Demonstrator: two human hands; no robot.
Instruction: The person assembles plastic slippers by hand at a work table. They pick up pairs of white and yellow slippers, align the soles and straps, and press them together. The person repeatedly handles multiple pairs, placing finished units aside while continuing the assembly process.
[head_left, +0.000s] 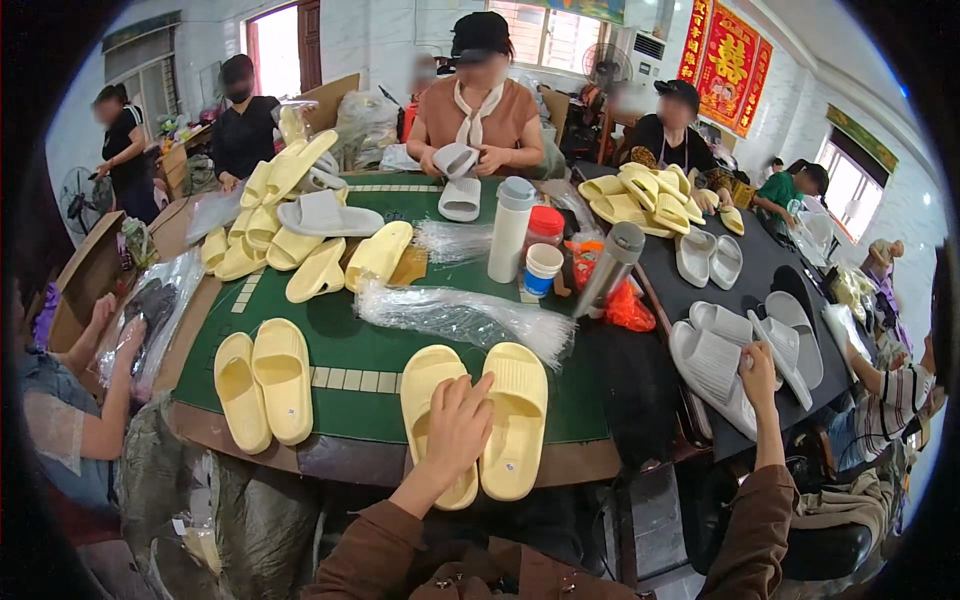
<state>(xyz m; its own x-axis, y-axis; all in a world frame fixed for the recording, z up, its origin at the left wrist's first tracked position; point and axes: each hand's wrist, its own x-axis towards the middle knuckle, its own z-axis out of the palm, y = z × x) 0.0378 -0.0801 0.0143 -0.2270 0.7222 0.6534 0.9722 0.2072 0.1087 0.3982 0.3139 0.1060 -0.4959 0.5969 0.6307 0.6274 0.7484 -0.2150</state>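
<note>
A pair of pale yellow slippers (517, 440) lies side by side at the near edge of the green-topped table, toes pointing away. My left hand (460, 425) rests over this pair, fingers stretched out near the inner edges of the straps; it partly covers the left slipper. Out to the right, my right hand (758, 375) is closed at the edge of a grey slipper (712, 352) on the dark table. Another grey slipper (785, 350) leans just beyond that hand. My right fingertips are partly hidden.
Another yellow pair (283, 385) lies to the left. Beyond are bundled clear plastic strips (470, 315), a heap of yellow slippers (270, 215), a white bottle (511, 230), a red-lidded jar (545, 228), a paper cup (541, 272) and a grey tumbler (612, 265). Several people work around both tables.
</note>
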